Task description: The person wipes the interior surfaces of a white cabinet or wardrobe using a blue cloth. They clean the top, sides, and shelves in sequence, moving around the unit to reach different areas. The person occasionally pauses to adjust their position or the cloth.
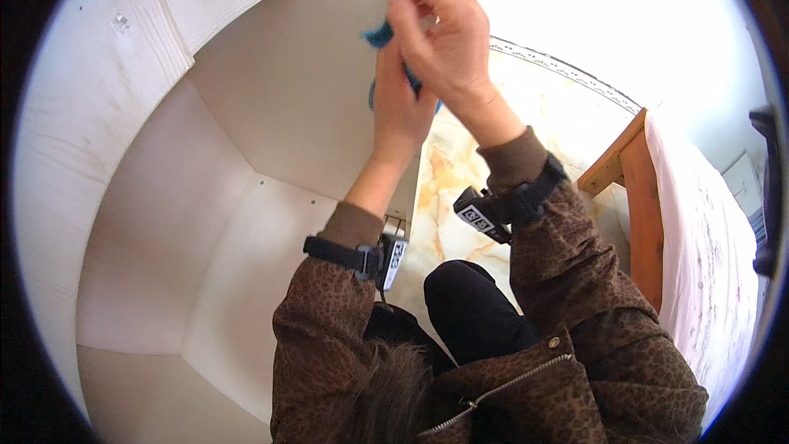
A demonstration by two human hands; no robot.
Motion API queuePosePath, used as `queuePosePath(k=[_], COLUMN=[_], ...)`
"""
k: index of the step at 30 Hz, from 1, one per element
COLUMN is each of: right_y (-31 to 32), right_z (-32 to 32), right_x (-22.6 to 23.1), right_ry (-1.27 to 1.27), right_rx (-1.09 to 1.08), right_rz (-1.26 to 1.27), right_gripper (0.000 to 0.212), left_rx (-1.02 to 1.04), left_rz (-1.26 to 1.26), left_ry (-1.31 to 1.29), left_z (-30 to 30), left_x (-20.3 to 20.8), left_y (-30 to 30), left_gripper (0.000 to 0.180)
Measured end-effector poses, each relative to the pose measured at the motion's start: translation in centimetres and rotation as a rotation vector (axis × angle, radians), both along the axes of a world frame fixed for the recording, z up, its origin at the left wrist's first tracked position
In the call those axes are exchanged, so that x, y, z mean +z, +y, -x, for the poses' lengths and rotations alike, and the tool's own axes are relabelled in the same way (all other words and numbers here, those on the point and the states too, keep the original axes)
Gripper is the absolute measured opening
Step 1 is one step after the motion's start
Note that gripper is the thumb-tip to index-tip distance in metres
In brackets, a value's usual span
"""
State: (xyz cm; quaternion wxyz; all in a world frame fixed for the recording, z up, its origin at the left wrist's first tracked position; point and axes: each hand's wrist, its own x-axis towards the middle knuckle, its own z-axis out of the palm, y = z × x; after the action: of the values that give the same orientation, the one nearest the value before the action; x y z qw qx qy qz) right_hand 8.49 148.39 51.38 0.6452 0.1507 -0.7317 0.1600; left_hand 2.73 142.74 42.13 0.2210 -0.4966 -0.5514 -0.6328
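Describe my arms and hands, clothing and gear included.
The left hand and right hand are ungloved. Both arms wear brown leopard-spotted jacket sleeves with plain brown ribbed cuffs; around each sleeve, a black strap carries a black box with a white label.

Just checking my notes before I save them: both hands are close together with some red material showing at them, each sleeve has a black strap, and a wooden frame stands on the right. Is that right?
Not quite: the material at the hands is blue, not red, as the head view shows. The straps and wooden frame are as you said.
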Motion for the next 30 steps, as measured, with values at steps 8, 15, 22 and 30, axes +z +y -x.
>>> queuePosePath(k=[8,15,22,30], right_y=[-0.6,4.5,3.8,1.9], right_z=[-3.2,-0.5,-0.4,-3.1], right_x=[-9.3,-3.3,-6.0,-15.6], right_ry=[-0.263,0.102,-0.192,-0.346], right_rx=[0.166,0.103,0.442,0.196], right_rz=[0.325,0.261,0.438,0.483], right_gripper=[0.010,0.044,0.066,0.068], left_rx=[0.108,0.116,0.064,0.119], left_rz=[0.213,-0.121,-0.097,0.238], left_ry=[-0.240,0.119,0.006,-0.321], left_z=[-4.7,-1.5,-2.1,-5.8], left_x=[-12.0,3.8,0.5,-14.8], left_y=[-1.5,1.4,2.5,0.7], left_gripper=[0.052,0.060,0.053,0.055])
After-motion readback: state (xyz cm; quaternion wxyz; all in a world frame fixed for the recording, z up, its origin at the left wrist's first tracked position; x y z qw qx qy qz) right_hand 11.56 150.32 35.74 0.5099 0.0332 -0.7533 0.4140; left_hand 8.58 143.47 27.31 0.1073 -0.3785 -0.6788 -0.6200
